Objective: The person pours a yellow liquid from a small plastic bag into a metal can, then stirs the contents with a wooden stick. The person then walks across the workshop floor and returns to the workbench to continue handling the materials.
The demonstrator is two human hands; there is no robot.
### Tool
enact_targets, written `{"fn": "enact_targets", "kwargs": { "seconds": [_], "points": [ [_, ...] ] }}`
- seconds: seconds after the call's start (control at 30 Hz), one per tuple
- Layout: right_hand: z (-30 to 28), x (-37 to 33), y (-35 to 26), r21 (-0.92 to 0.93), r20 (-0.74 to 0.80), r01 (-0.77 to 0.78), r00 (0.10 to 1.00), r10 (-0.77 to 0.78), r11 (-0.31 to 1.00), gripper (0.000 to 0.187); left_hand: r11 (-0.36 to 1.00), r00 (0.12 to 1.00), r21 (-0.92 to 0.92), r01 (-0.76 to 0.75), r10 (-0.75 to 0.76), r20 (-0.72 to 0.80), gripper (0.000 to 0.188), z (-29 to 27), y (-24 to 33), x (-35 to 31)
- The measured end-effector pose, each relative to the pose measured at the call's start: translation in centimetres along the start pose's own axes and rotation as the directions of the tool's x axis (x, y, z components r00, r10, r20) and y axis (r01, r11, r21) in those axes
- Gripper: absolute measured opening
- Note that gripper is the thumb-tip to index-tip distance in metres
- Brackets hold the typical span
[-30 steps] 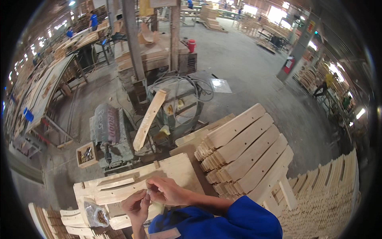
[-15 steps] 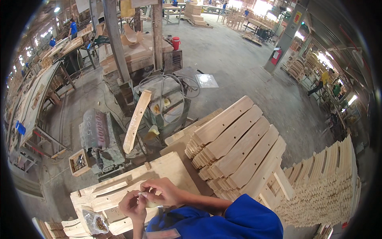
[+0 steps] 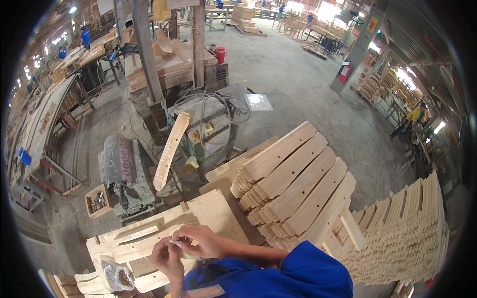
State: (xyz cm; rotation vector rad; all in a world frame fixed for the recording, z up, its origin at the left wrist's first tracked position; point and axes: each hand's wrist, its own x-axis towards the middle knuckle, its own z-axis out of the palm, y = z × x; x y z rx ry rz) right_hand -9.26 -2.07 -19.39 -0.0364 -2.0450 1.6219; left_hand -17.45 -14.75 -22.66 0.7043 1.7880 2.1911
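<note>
By left hand (image 3: 166, 258): clear screw bag (image 3: 117, 276); both hands, right hand (image 3: 198, 240) included, pinching small pale piece (image 3: 175, 243).

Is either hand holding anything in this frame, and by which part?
Both hands meet over the wooden workpiece; the right hand and left hand pinch something small and pale between the fingertips. What it is cannot be told.
</note>
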Motion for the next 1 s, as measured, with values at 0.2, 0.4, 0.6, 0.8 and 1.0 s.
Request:
{"fn": "enact_targets", "kwargs": {
  "seconds": [0.2,0.4,0.6,0.8,1.0],
  "points": [
    [-2.4,1.2,-0.7,-0.009,0.094,0.046,0.995,-0.045,0.999,0.011,1.0,0.995,0.027,-0.014,0.011,0.095,0.012,-0.2,1.2,-0.5],
    [-3.3,2.1,-1.1,0.215,0.261,-0.192,0.956,0.133,0.957,0.018,0.999,0.983,-0.046,0.018,-0.01,0.185,0.011,-0.6,1.8,-0.5],
    [-2.7,2.6,-1.4,0.119,0.323,-0.254,0.924,0.204,0.96,0.023,0.999,0.997,0.044,-0.007,0.003,0.081,0.013,-1.1,1.5,-0.5],
    [-1.7,2.2,0.0,0.0,0.26,-0.022,0.965,0.021,1.0,0.021,0.997,0.989,0.073,0.008,-0.019,0.148,0.017,-2.2,2.0,0.3],
    [-1.9,2.5,-0.6,-0.083,0.29,-0.133,0.945,0.151,0.988,0.019,0.993,0.988,0.12,0.014,-0.032,0.148,0.017,-2.6,2.1,0.3]
  ]
}}
